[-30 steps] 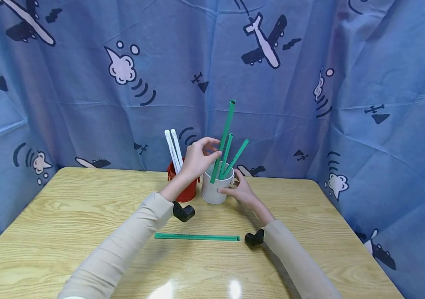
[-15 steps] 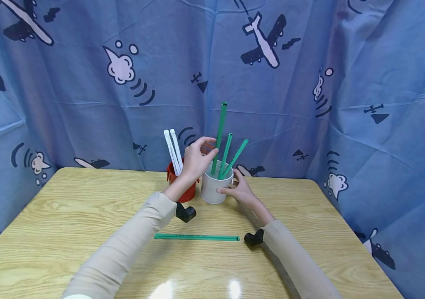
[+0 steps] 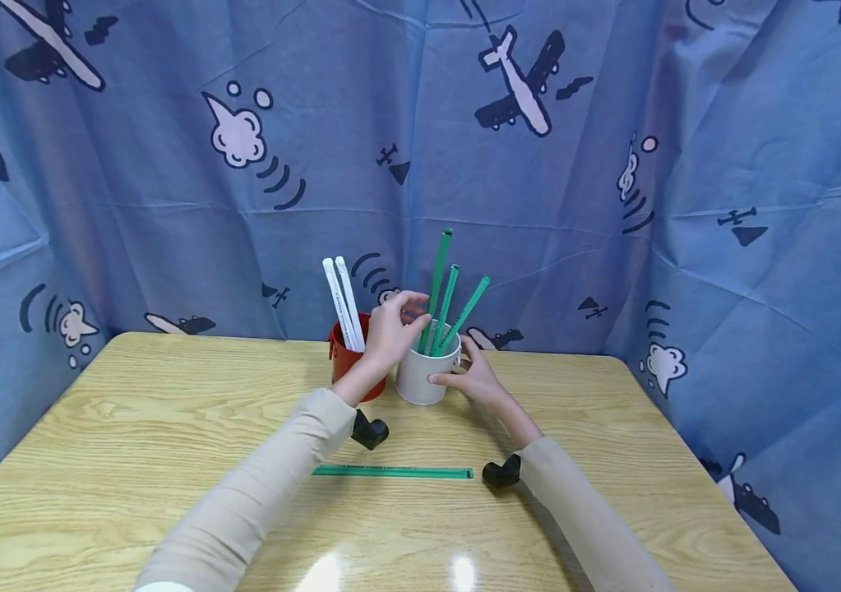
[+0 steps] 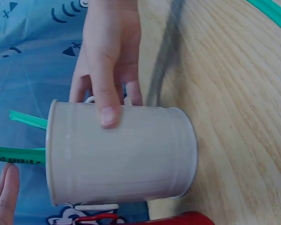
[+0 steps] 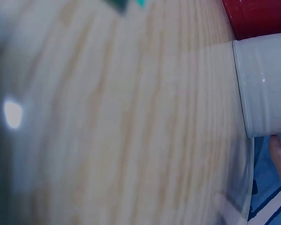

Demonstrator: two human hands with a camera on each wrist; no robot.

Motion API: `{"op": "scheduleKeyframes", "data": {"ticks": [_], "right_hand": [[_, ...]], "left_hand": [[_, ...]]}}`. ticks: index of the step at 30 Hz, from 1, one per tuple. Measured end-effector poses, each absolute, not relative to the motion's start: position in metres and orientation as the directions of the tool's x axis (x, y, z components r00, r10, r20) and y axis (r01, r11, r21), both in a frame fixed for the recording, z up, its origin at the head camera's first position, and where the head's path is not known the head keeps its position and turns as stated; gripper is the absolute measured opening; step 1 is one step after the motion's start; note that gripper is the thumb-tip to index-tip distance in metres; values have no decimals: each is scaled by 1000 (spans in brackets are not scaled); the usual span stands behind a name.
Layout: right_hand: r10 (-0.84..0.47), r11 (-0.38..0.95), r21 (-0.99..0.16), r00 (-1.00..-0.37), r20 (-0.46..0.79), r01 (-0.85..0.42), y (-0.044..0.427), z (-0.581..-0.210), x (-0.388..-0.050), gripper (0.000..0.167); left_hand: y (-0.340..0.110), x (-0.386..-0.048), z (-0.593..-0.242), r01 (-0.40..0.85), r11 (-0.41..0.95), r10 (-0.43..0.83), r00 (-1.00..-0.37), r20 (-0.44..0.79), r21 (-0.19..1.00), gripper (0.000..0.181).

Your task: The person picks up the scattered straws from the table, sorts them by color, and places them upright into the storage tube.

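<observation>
In the head view my left hand (image 3: pixel 390 333) pinches a long green paper-wrapped straw (image 3: pixel 441 263) between thumb and fingers. The straw's lower end is inside a small white metal bucket (image 3: pixel 420 382). Two other green wrapped straws (image 3: pixel 468 308) lean to the right in that bucket. My right hand (image 3: pixel 479 378) grips the bucket's right side, thumb on the front. Seen from the left wrist, the right thumb (image 4: pixel 107 101) lies on the bucket wall (image 4: pixel 122 150), and left fingertips (image 4: pixel 7 192) show at the edge. The right wrist view catches only part of the bucket (image 5: pixel 267 84).
Left of the white bucket stands a red bucket (image 3: pixel 346 362), partly behind my left hand, holding two white wrapped straws (image 3: pixel 344 304). Another green straw (image 3: pixel 394 472) lies across the wooden table (image 3: pixel 131 427) near me. A blue airplane-print curtain (image 3: pixel 316 107) hangs behind.
My left hand has moved the green straw left over the bucket's mouth, then lowered it inside. The right hand has stayed on the bucket.
</observation>
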State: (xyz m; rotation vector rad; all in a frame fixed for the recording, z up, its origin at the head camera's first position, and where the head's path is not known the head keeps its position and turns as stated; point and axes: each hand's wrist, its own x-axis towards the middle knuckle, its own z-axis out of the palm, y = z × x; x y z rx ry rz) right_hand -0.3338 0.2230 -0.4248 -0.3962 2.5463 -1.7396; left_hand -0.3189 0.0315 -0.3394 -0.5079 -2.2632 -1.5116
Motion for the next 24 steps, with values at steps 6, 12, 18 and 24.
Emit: {"op": "scheduleKeyframes", "data": {"ticks": [6, 12, 18, 24], "right_hand": [[-247, 322, -931, -965, 93, -172, 216, -403, -318, 82], [-247, 328, -929, -965, 93, -173, 216, -402, -317, 83], [-247, 333, -928, -965, 88, -170, 216, -402, -317, 83], [-244, 338, -925, -965, 93, -175, 217, -403, -317, 83]], "left_hand": [[34, -321, -346, 461, 343, 89, -883, 460, 818, 29], [35, -322, -350, 465, 359, 93, -881, 465, 809, 27], [36, -323, -353, 451, 367, 88, -887, 453, 814, 27], [37, -323, -355, 415, 402, 88, -905, 416, 816, 25]]}}
